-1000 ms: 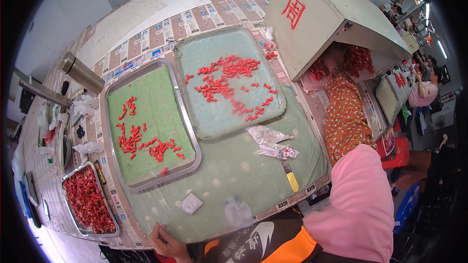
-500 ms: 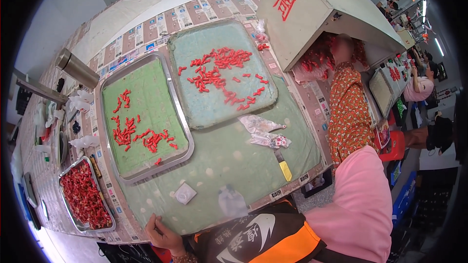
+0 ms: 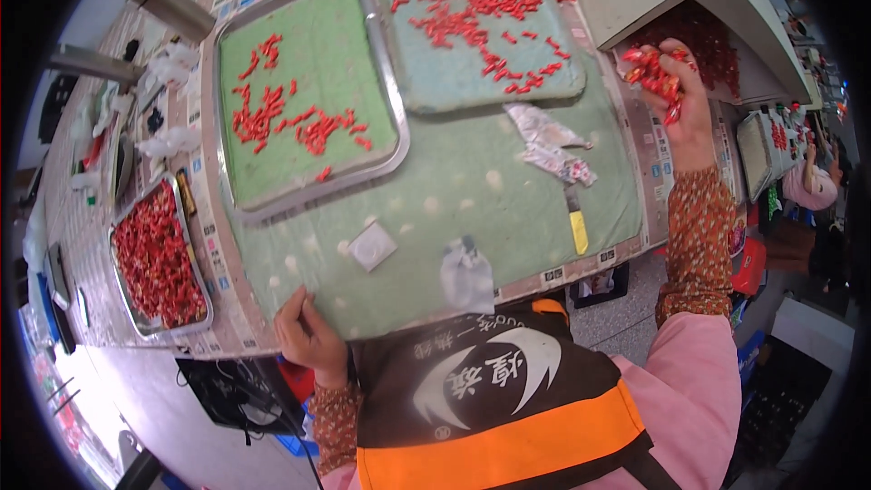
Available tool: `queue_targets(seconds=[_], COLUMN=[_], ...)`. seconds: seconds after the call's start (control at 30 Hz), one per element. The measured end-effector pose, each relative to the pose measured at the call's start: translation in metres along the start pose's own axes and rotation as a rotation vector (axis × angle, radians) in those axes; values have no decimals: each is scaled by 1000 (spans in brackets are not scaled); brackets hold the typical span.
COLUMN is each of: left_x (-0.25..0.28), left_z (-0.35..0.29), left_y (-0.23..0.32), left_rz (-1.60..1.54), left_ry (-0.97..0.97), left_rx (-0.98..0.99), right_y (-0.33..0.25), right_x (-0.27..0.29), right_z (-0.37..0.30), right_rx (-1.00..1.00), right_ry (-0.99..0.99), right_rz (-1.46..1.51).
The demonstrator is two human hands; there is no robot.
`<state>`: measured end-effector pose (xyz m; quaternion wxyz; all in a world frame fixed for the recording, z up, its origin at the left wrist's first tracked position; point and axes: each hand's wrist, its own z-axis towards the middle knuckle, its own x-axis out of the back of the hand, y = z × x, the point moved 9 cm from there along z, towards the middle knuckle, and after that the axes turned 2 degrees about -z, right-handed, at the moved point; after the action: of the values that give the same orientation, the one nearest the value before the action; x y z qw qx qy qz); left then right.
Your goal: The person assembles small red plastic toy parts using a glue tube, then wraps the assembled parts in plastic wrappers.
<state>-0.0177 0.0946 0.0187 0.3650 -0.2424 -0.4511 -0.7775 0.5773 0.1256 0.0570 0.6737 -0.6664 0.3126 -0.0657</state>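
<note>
My right hand (image 3: 688, 113), raised at the mouth of a pale open-fronted box (image 3: 771, 14), is closed around a handful of small glossy red pieces (image 3: 655, 82). More red pieces (image 3: 708, 41) lie in a heap inside that box. Near the table's front edge rests my left hand (image 3: 313, 338), its fingers loosely bent and slightly apart, holding nothing. Similar red pieces (image 3: 318, 130) are scattered on a green-lined metal tray (image 3: 399, 141). Others (image 3: 490, 2) lie on a pale blue tray (image 3: 490, 95) beside it. Their exact kind is too small to tell.
A crumpled cloth (image 3: 549, 141), a yellow-handled blade tool (image 3: 577, 222), a white square (image 3: 373, 245) and a clear plastic bag (image 3: 467, 277) lie on the green mat. At left stand a small tray (image 3: 209, 313) heaped with red pieces and a metal flask (image 3: 172, 4). A co-worker (image 3: 807, 186) sits far right.
My right hand has come back out of the box toward me, now with red pieces visible in its grip. The head view has tilted down. My left hand stays at the table edge.
</note>
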Motion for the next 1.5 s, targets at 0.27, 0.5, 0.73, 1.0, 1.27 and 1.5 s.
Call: queue_targets(seconds=[0.27, 0.5, 0.73, 1.0, 1.27, 1.5], left_x=[0, 4, 3, 4, 5, -11], left_z=[5, 5, 4, 7, 3, 16], left_y=[1, 5, 0, -4, 8, 51], left_rz=[-44, -42, -60, -147, -460, -610], left_ry=[-83, -90, -88, -177, -199, -373], left_rx=[12, -57, -31, 120, 269, 139], right_y=[79, 97, 80, 66, 64, 77], right_x=[-163, -225, -211, -166, -146, -188], right_z=[-110, -143, -129, -137, -156, -158], right_rx=[71, 560, 330, 295, 342, 546], right_ry=[-477, -528, -488, -302, -131, -282], right_rz=[-677, -1439, -1102, -895, -1109, -1253])
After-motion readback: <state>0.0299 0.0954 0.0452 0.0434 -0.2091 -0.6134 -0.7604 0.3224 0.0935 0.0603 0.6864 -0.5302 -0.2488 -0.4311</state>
